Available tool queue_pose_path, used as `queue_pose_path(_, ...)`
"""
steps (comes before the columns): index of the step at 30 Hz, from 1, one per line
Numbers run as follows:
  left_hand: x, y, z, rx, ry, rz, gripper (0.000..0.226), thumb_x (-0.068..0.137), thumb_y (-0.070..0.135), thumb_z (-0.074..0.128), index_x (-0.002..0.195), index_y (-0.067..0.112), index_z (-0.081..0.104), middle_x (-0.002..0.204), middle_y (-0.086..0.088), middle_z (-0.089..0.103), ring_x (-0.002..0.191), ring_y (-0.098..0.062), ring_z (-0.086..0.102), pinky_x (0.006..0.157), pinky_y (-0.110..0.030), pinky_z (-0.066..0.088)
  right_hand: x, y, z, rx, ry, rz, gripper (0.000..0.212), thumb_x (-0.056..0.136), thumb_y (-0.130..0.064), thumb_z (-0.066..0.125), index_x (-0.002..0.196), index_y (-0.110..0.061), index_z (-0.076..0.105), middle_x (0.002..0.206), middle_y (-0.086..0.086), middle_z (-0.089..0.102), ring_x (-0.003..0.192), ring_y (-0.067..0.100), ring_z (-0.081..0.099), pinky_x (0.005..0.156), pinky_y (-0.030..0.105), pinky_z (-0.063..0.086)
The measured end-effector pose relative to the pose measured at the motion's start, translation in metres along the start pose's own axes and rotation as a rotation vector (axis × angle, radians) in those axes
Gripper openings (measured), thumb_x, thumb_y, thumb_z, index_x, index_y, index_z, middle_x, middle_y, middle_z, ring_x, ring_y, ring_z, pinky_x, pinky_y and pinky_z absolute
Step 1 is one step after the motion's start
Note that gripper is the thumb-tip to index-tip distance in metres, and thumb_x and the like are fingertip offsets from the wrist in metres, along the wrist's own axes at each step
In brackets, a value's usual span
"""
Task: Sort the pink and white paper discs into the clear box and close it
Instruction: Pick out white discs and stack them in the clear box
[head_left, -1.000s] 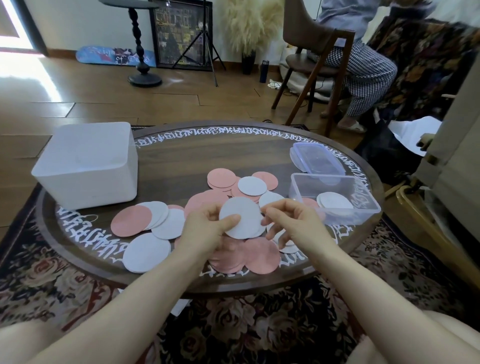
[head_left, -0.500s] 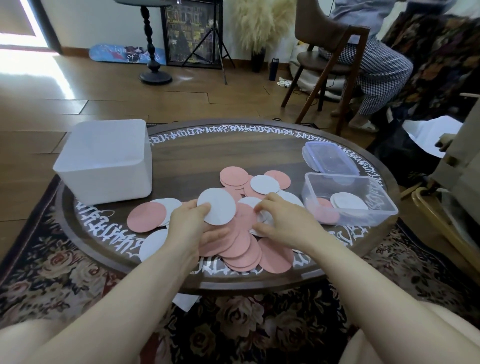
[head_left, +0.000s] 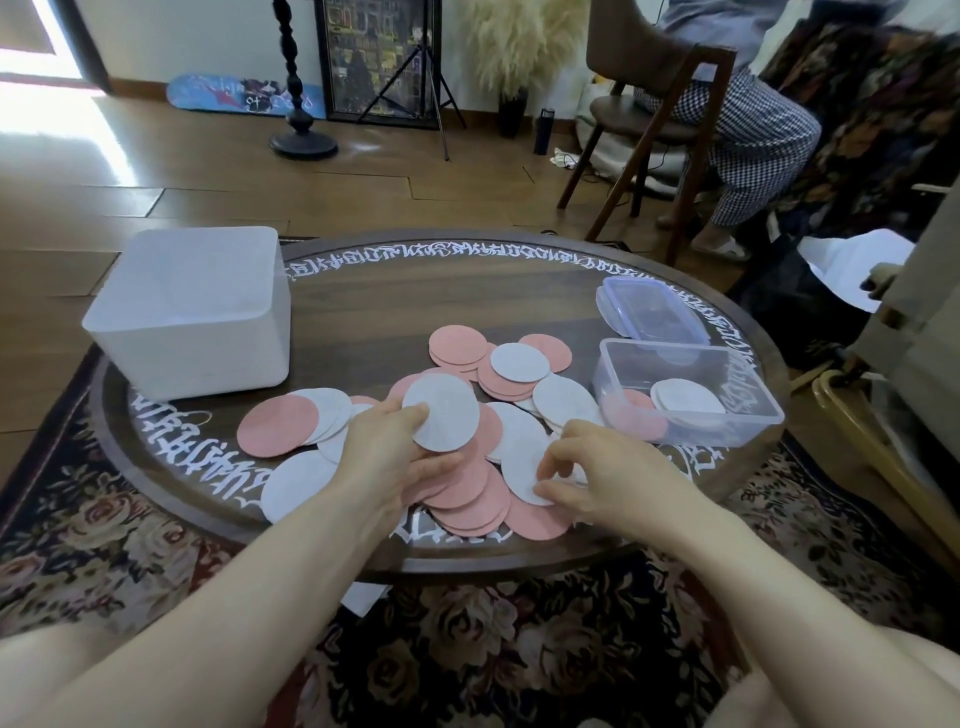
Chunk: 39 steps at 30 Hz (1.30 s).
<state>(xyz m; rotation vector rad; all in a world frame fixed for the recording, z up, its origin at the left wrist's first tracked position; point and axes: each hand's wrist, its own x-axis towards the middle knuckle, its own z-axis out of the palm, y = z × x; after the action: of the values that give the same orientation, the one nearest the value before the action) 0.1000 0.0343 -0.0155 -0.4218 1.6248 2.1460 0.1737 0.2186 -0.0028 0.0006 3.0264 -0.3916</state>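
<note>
Pink and white paper discs (head_left: 470, 488) lie spread over the near half of the round wooden table (head_left: 426, 291). My left hand (head_left: 387, 457) holds a white disc (head_left: 441, 413) between thumb and fingers, just above the pile. My right hand (head_left: 597, 478) has its fingertips on another white disc (head_left: 524, 467) lying on the pile and pinches its near edge. The clear box (head_left: 685, 392) stands at the right with a pink and a white disc inside. Its clear lid (head_left: 652, 312) lies behind it.
A white opaque tub (head_left: 192, 312) stands on the table's far left. A person sits on a wooden chair (head_left: 644, 109) beyond the table at the right. A patterned rug (head_left: 467, 639) lies under the table. A tripod and a floor lamp base stand farther back.
My left hand carried its white disc leftward and lower, away from the right hand. My right hand dropped onto the pile and took hold of another white disc.
</note>
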Motion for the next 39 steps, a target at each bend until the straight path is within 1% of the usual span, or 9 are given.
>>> queue_pose_path(4, 0.001, -0.001, 0.001, 0.012, -0.011, -0.015, 0.012, 0.097, 0.010, 0.044, 0.102, 0.020, 0.050, 0.091, -0.009, 0.064, 0.052, -0.027, 0.069, 0.077, -0.045, 0.055, 0.001, 0.004, 0.002, 0.140, 0.112, 0.048, 0.031, 0.080, -0.044, 0.067, 0.104, -0.028, 0.057, 0.101, -0.013, 0.050, 0.092, 0.009, 0.052, 0.076, 0.031, 0.043)
queue_pose_path(8, 0.000, -0.002, 0.003, 0.017, -0.025, -0.007, 0.013, 0.097, 0.010, 0.045, 0.108, 0.017, 0.048, 0.090, -0.010, 0.064, 0.050, -0.026, 0.068, 0.076, -0.045, 0.055, 0.004, 0.008, 0.006, 0.067, -0.036, 0.101, 0.076, 0.069, -0.053, 0.073, 0.135, -0.031, 0.040, 0.126, -0.011, 0.042, 0.112, 0.014, 0.052, 0.084, 0.033, 0.045)
queue_pose_path(11, -0.001, -0.002, 0.003, 0.027, -0.033, -0.008, 0.011, 0.097, 0.010, 0.045, 0.105, 0.016, 0.049, 0.096, -0.012, 0.064, 0.051, -0.026, 0.069, 0.066, -0.040, 0.057, 0.004, 0.008, 0.009, 0.073, -0.028, 0.117, 0.083, 0.065, -0.052, 0.077, 0.136, -0.031, 0.038, 0.125, -0.009, 0.041, 0.113, 0.016, 0.052, 0.082, 0.032, 0.044)
queue_pose_path(15, -0.001, -0.003, 0.002, 0.011, -0.035, -0.016, 0.010, 0.097, 0.009, 0.045, 0.104, 0.015, 0.048, 0.109, -0.017, 0.062, 0.052, -0.026, 0.069, 0.058, -0.035, 0.059, 0.005, 0.007, 0.008, 0.145, -0.047, 0.167, 0.070, 0.062, -0.045, 0.081, 0.119, -0.026, 0.046, 0.116, -0.008, 0.043, 0.105, 0.015, 0.051, 0.084, 0.036, 0.045)
queue_pose_path(20, 0.000, -0.004, 0.001, 0.020, -0.052, -0.018, 0.014, 0.097, 0.010, 0.046, 0.109, 0.013, 0.051, 0.111, -0.018, 0.063, 0.056, -0.027, 0.070, 0.057, -0.035, 0.060, 0.008, 0.014, 0.008, 0.330, 0.012, 0.151, 0.014, 0.085, -0.015, 0.062, 0.087, -0.025, 0.051, 0.087, -0.006, 0.056, 0.079, 0.016, 0.049, 0.070, 0.032, 0.040)
queue_pose_path(24, -0.002, -0.003, 0.002, 0.022, -0.072, -0.022, 0.010, 0.097, 0.009, 0.046, 0.096, 0.013, 0.054, 0.095, -0.013, 0.066, 0.055, -0.026, 0.070, 0.061, -0.038, 0.059, 0.007, 0.022, 0.001, 0.528, 0.085, 0.202, 0.025, 0.090, -0.004, 0.053, 0.077, -0.025, 0.052, 0.061, -0.006, 0.052, 0.053, 0.012, 0.050, 0.057, 0.028, 0.044)
queue_pose_path(27, -0.002, -0.003, 0.002, 0.043, -0.086, -0.014, 0.012, 0.096, 0.008, 0.046, 0.091, 0.014, 0.055, 0.098, -0.015, 0.066, 0.067, -0.029, 0.070, 0.063, -0.040, 0.059, 0.005, 0.021, -0.004, 0.754, 0.147, 0.207, 0.013, 0.090, -0.006, 0.058, 0.081, -0.014, 0.056, 0.048, -0.007, 0.055, 0.039, 0.009, 0.047, 0.039, 0.020, 0.036)
queue_pose_path(33, -0.004, -0.008, 0.005, 0.107, -0.233, -0.038, 0.022, 0.096, 0.012, 0.049, 0.114, 0.001, 0.057, 0.106, -0.023, 0.066, 0.080, -0.035, 0.071, 0.062, -0.039, 0.061, 0.007, 0.005, 0.002, 1.055, 0.175, 0.229, 0.011, 0.091, -0.011, 0.061, 0.081, -0.009, 0.055, 0.054, 0.004, 0.060, 0.036, 0.013, 0.044, 0.036, 0.019, 0.029)
queue_pose_path(39, -0.008, -0.011, 0.008, 0.160, -0.298, 0.015, 0.025, 0.085, 0.017, 0.067, 0.106, 0.004, 0.064, 0.106, -0.020, 0.069, 0.084, -0.030, 0.071, 0.057, -0.034, 0.060, 0.012, -0.003, 0.007, 1.097, 0.153, 0.200, 0.011, 0.090, -0.010, 0.062, 0.081, -0.012, 0.056, 0.060, 0.008, 0.063, 0.037, 0.014, 0.044, 0.035, 0.017, 0.030)
